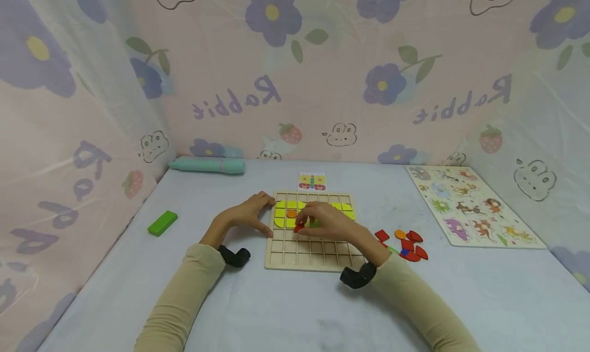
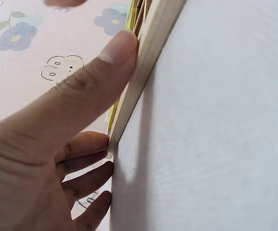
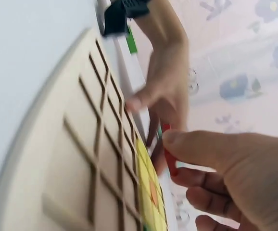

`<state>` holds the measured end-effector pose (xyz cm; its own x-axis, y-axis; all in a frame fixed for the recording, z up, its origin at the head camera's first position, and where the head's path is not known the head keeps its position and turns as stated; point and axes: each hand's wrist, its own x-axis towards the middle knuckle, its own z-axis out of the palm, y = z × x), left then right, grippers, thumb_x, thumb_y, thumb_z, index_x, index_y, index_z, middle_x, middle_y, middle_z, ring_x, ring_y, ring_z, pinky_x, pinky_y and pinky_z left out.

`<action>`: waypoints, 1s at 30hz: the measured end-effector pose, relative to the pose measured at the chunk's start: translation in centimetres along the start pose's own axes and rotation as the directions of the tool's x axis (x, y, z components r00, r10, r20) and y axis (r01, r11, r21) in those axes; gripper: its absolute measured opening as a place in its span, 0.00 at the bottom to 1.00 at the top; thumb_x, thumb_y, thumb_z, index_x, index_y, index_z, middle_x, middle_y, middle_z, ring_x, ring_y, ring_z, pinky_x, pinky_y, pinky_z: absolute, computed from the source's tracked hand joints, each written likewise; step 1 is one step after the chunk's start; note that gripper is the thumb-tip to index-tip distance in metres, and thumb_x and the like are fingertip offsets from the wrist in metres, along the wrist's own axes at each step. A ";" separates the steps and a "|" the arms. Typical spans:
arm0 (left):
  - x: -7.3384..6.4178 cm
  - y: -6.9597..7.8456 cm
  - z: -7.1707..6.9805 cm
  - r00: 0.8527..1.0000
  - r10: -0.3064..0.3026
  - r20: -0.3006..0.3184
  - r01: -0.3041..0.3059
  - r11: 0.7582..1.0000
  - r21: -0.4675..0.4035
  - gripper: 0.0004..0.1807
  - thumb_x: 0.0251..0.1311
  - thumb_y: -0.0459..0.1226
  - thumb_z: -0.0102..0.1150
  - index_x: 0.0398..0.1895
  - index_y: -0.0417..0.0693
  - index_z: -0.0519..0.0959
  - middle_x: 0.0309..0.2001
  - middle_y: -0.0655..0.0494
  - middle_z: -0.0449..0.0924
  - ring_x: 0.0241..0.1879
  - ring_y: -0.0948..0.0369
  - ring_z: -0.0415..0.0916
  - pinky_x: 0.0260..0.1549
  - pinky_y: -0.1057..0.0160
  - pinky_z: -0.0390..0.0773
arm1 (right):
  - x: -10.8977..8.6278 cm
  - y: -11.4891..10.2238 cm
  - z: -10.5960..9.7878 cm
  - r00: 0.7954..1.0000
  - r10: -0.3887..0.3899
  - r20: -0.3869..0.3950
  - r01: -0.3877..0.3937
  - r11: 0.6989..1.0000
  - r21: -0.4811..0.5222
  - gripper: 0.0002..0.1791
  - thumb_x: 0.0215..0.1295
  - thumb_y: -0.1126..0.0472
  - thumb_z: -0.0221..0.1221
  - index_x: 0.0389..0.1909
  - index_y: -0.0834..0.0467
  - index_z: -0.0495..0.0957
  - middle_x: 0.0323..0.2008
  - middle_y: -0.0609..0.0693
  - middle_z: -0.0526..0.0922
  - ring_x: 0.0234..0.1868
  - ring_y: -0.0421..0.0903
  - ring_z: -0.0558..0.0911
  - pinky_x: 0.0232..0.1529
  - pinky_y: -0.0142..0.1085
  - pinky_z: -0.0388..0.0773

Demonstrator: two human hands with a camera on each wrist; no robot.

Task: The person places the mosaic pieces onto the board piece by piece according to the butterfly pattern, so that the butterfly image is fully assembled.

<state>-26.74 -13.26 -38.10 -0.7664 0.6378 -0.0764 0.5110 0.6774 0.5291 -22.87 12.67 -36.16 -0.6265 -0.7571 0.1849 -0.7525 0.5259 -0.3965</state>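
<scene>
A wooden grid board (image 1: 295,260) lies on the table in front of me. Yellow pieces (image 1: 279,222) fill part of its upper rows, with an orange round piece (image 1: 291,214) among them and a green piece (image 1: 314,223) partly under my right hand (image 1: 329,223). Thumb and fingertips of that hand pinch a small red piece (image 3: 170,156), seen edge-on in the right wrist view, above the grid. My left hand (image 1: 251,213) rests against the board's left side. In the left wrist view its thumb (image 2: 120,53) touches the wooden edge, and the fingers reach the far corner.
Loose red, orange, blue and green pieces (image 1: 407,245) lie right of the board. A butterfly pattern card (image 1: 312,181) is behind it. An animal puzzle board (image 1: 477,208) lies far right; a green block (image 1: 163,223) and a teal cylindrical object (image 1: 207,165) are left.
</scene>
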 end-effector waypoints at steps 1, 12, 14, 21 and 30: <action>0.0 0.0 0.0 1.000 0.002 0.000 -0.002 1.000 -0.002 0.48 0.40 0.51 0.74 0.62 0.38 0.64 0.61 0.46 0.61 0.64 0.50 0.56 0.66 0.50 0.55 | 0.7 -0.4 0.4 1.000 -0.015 0.013 0.015 1.000 -0.004 0.08 0.57 0.56 0.64 0.37 0.53 0.82 0.33 0.41 0.80 0.34 0.41 0.76 0.36 0.31 0.75; -0.2 -0.1 0.3 1.000 0.011 0.002 -0.011 1.000 -0.026 0.46 0.40 0.48 0.75 0.61 0.37 0.64 0.60 0.46 0.62 0.63 0.50 0.57 0.65 0.50 0.56 | 3.4 -1.5 3.7 0.998 -0.020 0.051 0.020 1.000 0.015 0.10 0.57 0.56 0.65 0.37 0.55 0.82 0.32 0.43 0.79 0.32 0.40 0.74 0.33 0.25 0.72; -0.2 -0.1 0.3 1.000 0.013 -0.001 -0.013 1.000 -0.029 0.46 0.40 0.47 0.75 0.61 0.37 0.65 0.60 0.46 0.62 0.63 0.50 0.57 0.65 0.50 0.56 | 3.4 -1.4 3.9 0.999 -0.020 0.039 0.020 1.000 0.014 0.10 0.57 0.55 0.65 0.37 0.55 0.82 0.33 0.43 0.79 0.33 0.39 0.73 0.35 0.25 0.73; -0.2 -0.1 0.2 1.000 0.011 0.000 -0.011 1.000 -0.015 0.46 0.41 0.48 0.74 0.61 0.37 0.64 0.60 0.46 0.62 0.63 0.50 0.57 0.65 0.50 0.56 | 3.5 -1.0 4.3 1.000 -0.009 0.010 0.009 1.000 0.020 0.10 0.58 0.54 0.64 0.38 0.53 0.82 0.33 0.41 0.77 0.34 0.39 0.72 0.36 0.26 0.71; -0.2 -0.1 -0.1 1.000 0.029 0.001 -0.029 1.000 0.005 0.46 0.42 0.48 0.73 0.62 0.36 0.63 0.61 0.45 0.61 0.63 0.49 0.56 0.65 0.49 0.56 | 3.5 -0.6 4.1 0.999 -0.034 0.011 0.034 0.999 0.030 0.06 0.57 0.53 0.64 0.33 0.50 0.81 0.32 0.38 0.76 0.35 0.38 0.71 0.40 0.27 0.71</action>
<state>-26.67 -13.50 -38.06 -0.7510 0.6574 -0.0620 0.5347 0.6604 0.5272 -23.78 8.10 -38.96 -0.5980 -0.7790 0.1885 -0.7670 0.4880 -0.4165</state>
